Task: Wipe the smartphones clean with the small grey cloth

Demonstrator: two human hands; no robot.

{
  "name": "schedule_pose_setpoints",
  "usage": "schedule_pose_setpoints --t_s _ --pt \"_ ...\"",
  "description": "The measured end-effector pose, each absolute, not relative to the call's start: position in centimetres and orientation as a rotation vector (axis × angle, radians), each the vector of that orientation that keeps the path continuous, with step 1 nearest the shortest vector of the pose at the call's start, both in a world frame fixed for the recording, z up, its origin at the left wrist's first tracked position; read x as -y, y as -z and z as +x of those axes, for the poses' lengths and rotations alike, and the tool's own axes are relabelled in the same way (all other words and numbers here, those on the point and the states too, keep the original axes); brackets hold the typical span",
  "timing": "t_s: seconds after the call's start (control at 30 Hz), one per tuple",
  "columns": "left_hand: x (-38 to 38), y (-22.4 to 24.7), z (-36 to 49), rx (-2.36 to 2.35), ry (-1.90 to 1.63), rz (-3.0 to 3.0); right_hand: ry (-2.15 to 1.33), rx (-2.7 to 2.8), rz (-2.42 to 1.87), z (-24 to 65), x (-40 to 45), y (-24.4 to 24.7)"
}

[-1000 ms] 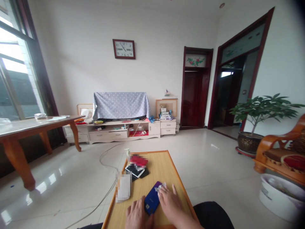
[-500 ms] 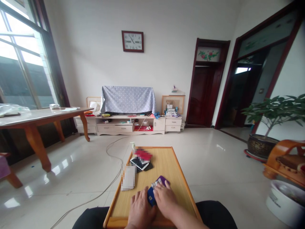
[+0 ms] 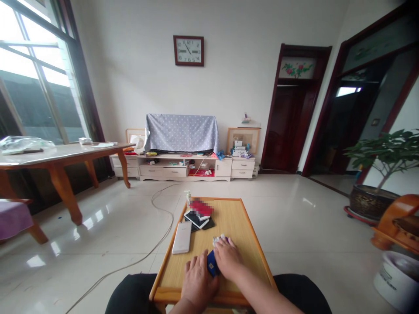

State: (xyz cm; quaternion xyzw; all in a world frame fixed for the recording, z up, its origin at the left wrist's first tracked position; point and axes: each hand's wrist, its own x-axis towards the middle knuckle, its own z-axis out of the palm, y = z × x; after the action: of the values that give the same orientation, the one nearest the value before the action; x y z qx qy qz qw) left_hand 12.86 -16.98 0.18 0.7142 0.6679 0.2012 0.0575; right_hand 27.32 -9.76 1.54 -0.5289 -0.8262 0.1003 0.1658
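Note:
On a small wooden table (image 3: 229, 218) lies a flat blue-and-purple phone (image 3: 212, 264), with a small light square mark on it. My left hand (image 3: 198, 277) grips its near left side, thumb at the near end and fingers along the edge. My right hand (image 3: 227, 259) lies over the far right part and hides much of it. A crumpled white tissue (image 3: 220, 239) sticks out from under the right fingertips, pressed against the phone. Left of my hands lies a pale phone (image 3: 182, 237), face down.
Farther up the table are a white-framed phone (image 3: 196, 219), a red item (image 3: 202, 208) and a pump bottle (image 3: 187, 196). A cable (image 3: 160, 240) runs along the floor at left. A white bucket (image 3: 394, 279) and a potted plant (image 3: 366, 198) stand at right.
My right hand has shifted over the phone's far end, covering most of the purple part seen before. The left hand keeps its hold. The whole view has swung slightly left.

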Motion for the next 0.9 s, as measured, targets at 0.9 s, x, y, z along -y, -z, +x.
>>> schedule_pose_setpoints --t_s 0.9 --pt "16.9 -1.4 12.9 -1.952 -0.576 2.176 -0.19 2.27 -1.627 33.3 8.9 0.0"
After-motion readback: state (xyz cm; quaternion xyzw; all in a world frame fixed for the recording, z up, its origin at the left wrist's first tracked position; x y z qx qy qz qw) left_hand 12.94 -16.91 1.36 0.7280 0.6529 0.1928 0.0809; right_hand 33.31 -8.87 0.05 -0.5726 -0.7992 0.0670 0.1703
